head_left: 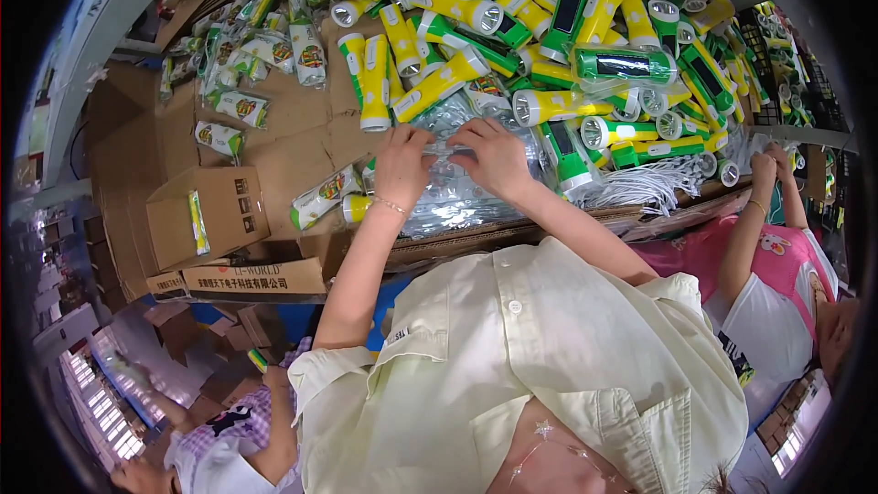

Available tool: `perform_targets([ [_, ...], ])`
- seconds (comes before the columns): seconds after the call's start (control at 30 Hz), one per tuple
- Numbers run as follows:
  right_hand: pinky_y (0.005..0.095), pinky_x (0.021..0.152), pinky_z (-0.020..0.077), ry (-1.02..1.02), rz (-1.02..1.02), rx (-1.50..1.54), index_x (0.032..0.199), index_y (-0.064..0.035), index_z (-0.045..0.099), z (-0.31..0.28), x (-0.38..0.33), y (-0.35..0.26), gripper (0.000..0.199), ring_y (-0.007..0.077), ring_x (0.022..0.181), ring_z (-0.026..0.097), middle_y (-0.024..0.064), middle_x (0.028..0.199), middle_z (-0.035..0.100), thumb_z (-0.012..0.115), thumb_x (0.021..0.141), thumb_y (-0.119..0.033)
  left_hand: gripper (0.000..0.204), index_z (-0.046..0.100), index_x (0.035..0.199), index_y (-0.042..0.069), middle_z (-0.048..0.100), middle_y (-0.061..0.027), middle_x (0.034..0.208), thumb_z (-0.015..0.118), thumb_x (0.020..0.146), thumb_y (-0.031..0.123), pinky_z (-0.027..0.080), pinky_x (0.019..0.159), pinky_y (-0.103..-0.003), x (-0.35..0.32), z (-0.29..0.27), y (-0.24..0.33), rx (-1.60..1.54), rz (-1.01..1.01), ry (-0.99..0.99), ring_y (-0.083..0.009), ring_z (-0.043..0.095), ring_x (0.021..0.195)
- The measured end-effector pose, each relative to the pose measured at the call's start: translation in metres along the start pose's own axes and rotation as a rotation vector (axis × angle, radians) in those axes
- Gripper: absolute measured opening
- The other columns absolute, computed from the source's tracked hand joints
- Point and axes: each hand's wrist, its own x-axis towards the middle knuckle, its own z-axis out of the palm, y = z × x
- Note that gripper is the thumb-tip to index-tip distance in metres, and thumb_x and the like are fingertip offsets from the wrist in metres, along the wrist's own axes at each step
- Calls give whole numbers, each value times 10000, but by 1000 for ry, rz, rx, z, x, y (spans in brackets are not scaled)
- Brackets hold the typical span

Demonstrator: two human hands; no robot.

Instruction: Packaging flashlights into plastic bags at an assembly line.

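Note:
In front of me lies a stack of clear plastic bags (462,206). My left hand (402,163) is over its left side, with thumb and fingers pinched at the upper part of a clear bag. Close beside it, my right hand (494,157) has its fingers curled down and pinched on the same plastic. Just beyond the hands lies a yellow and green flashlight (441,85), with another yellow flashlight (375,82) to its left. A yellow flashlight end (356,209) shows left of my left wrist, next to a bagged flashlight (326,196).
A large heap of loose flashlights (585,14) covers the far right. White cords (645,186) lie right of the bags. Bagged flashlights (242,108) are scattered at left on cardboard (302,142), near an open carton (206,220). Co-workers sit at right (768,265) and lower left (229,439).

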Motion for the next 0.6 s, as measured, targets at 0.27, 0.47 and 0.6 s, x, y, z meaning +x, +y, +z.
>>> perform_targets([
  [0.27, 352, 853, 410, 24, -40, -47, 799, -132, 617, 0, -1, 1, 196, 207, 896, 584, 6, 880, 611, 744, 656, -177, 250, 638, 891, 103, 582, -59, 892, 701, 650, 80, 423, 769, -398, -13, 7, 19, 112, 189, 163, -268, 539, 899],
  [0.47, 333, 720, 476, 52, -230, 182, 810, -105, 628, -23, 0, 4, 190, 229, 734, 618, 31, 764, 635, 743, 665, -146, 161, 637, 870, 35, 589, -80, 732, 689, 719, 58, 447, 580, -323, -21, -7, 30, -229, -36, 121, -253, 567, 617],
  [0.6, 313, 602, 491, -33, -234, 378, 840, -100, 662, -41, -3, -5, 151, 231, 708, 626, 26, 775, 639, 727, 709, -138, 102, 645, 828, 6, 588, -82, 721, 679, 741, 46, 423, 540, -291, -23, -26, 38, -388, -36, 23, -197, 555, 583],
])
